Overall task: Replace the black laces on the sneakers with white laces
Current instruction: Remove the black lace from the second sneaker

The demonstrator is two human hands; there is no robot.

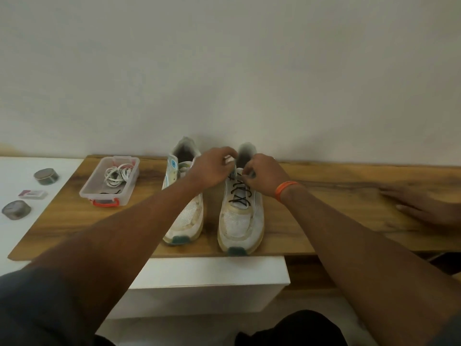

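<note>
Two white sneakers stand side by side on a wooden board (pixel 62 221), toes toward me. The right sneaker (pixel 240 221) carries a black lace (pixel 240 193) crisscrossed through its eyelets. The left sneaker (pixel 185 216) shows no lace over its tongue. My left hand (pixel 212 168) grips the top of the right sneaker near its tongue. My right hand (pixel 264 177), an orange band on its wrist, pinches the black lace at the upper eyelets. White laces (pixel 117 176) lie coiled in a clear plastic box (pixel 86 189) at the left; a black lace lies there too.
The box has an orange clasp at its near end. Two round tins (pixel 46 176) (pixel 16 209) and a small packet (pixel 32 194) lie on the white surface at the far left. Another person's hand (pixel 424 208) rests on the board at the right. A wall rises just behind the shoes.
</note>
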